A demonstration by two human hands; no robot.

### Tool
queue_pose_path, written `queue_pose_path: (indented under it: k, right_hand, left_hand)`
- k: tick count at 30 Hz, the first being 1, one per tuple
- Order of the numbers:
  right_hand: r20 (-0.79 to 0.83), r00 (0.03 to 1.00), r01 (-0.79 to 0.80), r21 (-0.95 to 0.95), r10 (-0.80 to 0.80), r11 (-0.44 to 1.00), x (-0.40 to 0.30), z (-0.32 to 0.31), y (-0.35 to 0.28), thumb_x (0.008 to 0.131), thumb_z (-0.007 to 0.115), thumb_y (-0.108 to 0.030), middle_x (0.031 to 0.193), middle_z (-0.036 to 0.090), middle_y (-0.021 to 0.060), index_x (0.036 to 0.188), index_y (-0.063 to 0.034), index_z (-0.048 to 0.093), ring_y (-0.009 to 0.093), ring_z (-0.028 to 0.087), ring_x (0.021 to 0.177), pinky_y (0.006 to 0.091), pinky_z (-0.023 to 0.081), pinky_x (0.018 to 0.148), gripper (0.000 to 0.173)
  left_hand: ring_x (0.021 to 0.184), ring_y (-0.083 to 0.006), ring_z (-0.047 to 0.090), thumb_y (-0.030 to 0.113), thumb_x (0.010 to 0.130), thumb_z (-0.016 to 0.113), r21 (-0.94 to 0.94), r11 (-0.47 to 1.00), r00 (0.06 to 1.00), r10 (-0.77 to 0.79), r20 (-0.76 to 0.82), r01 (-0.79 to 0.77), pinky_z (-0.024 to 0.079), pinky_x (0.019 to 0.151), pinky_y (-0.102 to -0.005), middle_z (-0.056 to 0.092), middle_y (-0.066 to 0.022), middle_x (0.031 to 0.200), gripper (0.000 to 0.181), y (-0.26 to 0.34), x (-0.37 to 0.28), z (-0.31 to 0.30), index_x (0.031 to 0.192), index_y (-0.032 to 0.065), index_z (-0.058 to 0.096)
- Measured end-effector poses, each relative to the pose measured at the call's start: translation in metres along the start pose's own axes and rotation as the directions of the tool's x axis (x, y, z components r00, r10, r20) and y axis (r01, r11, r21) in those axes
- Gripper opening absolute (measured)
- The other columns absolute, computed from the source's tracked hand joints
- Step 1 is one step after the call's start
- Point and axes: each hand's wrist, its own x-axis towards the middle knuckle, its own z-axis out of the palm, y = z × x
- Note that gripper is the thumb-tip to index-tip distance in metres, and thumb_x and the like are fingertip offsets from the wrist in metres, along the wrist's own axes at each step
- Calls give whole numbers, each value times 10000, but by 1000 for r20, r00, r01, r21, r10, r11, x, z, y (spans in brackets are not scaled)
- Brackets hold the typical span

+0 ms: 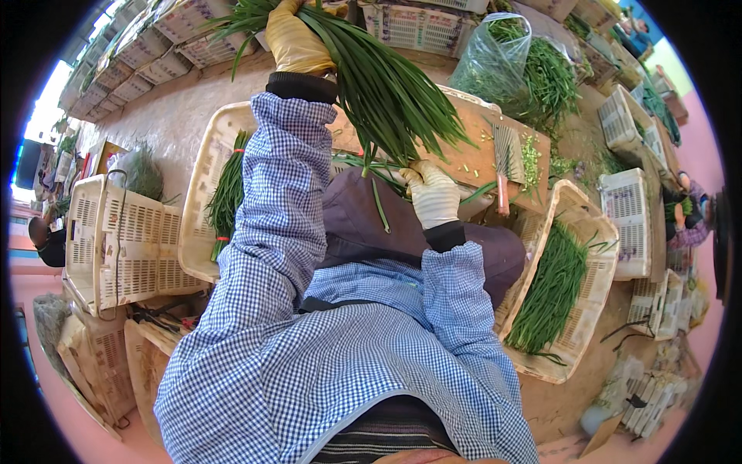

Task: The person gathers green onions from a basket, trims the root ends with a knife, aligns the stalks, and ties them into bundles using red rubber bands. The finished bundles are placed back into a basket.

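Observation:
My left hand [298, 40], in a yellowed glove, grips a large bunch of long green garlic chives [388, 87] held up at the top. Its leaves fan down to the right, over a wooden board [464, 127]. My right hand [432, 194], in a pale glove, is curled above my lap, close beneath the hanging leaf ends. A few loose leaves pass by its fingers; whether it pinches any cannot be made out. One loose stalk [379, 206] hangs over my dark trousers. On the board rests a wide-bladed knife [508, 153] with a reddish handle, beside chopped pale stem ends [530, 159].
At right, a plastic crate [597, 325] holds loose chives [548, 284]. The left crate [194, 232] contains chives tied with red bands [225, 197]. A clear plastic bag [493, 58] of greens stands beyond the board. Stacked crates [145, 61] line the back; a person [690, 217] sits far right.

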Motion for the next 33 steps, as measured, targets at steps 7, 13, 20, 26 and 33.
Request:
queue_pose_path:
  k: [7, 13, 20, 26, 33]
  right_hand:
    - [175, 916, -393, 562, 360, 728, -8, 5, 25, 944, 531, -88, 773, 653, 105, 947, 12, 597, 119, 545, 497, 257, 428, 420, 120]
    - [15, 942, -303, 471, 336, 828, -17, 5, 64, 901, 598, -26, 820, 661, 73, 993, 23, 607, 108, 578, 691, 250, 483, 637, 105]
    - [117, 962, -242, 778, 245, 579, 1, -10, 14, 857, 682, -46, 1047, 668, 95, 1112, 39, 627, 148, 613, 895, 262, 489, 829, 275]
    - [167, 953, -290, 744, 252, 602, 6, -7, 8, 828, 710, -32, 1064, 667, 110, 1124, 62, 616, 166, 622, 953, 273, 496, 854, 324]
    - [159, 953, -296, 656, 256, 695, 6, 6, 1, 819, 709, -20, 972, 688, 96, 1111, 56, 626, 139, 637, 836, 245, 514, 755, 312]
  left_hand:
    - [534, -213, 532, 323, 884, 586, 2, 999, 995, -44, -91, 44, 486, 527, -357, 489, 15, 594, 239, 2, -4, 0, 723, 153, 539]
    - [523, -207, 518, 318, 885, 585, -28, 999, 997, -38, -61, 36, 506, 549, -365, 477, 23, 586, 251, 14, 1, 2, 698, 162, 524]
    - [498, -234, 534, 364, 901, 550, 35, 994, 995, -97, -36, 99, 486, 486, -363, 534, -35, 576, 293, 8, -4, 2, 710, 142, 538]
    - [500, -243, 557, 383, 903, 534, 45, 993, 993, -109, -55, 112, 477, 471, -369, 593, -74, 609, 306, 7, -7, 2, 750, 121, 571]
    - [513, -235, 563, 371, 900, 546, 45, 995, 993, -84, -81, 88, 490, 497, -365, 569, -43, 598, 292, 11, -10, 0, 745, 124, 572]
